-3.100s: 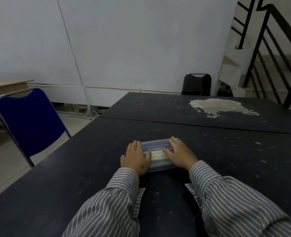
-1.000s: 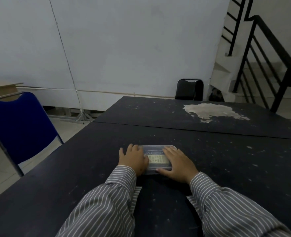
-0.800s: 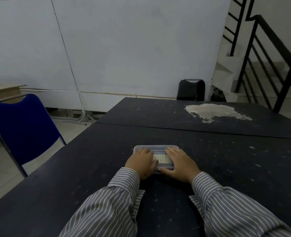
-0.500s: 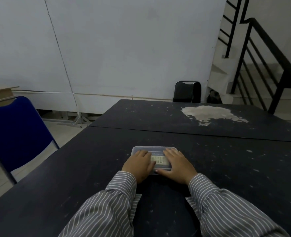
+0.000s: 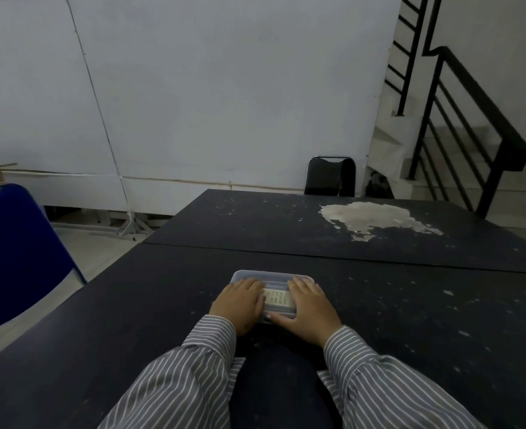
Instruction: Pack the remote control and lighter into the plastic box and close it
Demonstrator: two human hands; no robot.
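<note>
A clear plastic box (image 5: 271,275) lies on the dark table (image 5: 410,320) right in front of me, with its lid on. Through the lid shows a pale remote control (image 5: 278,298) with rows of buttons. The lighter is hidden from view. My left hand (image 5: 240,305) lies curled over the left part of the lid. On the right part rests my right hand (image 5: 309,308), fingers flat on top and thumb along the near edge. Both hands press down on the box.
A second dark table (image 5: 255,221) with a worn pale patch (image 5: 373,216) butts against the far edge. A blue chair (image 5: 14,258) stands at the left, a black chair (image 5: 329,176) behind the far table. A staircase with black railing (image 5: 472,119) rises at the right.
My left hand has slid from the box's left end up onto the lid. My right hand stays on the right part. The box has not moved on the table.
</note>
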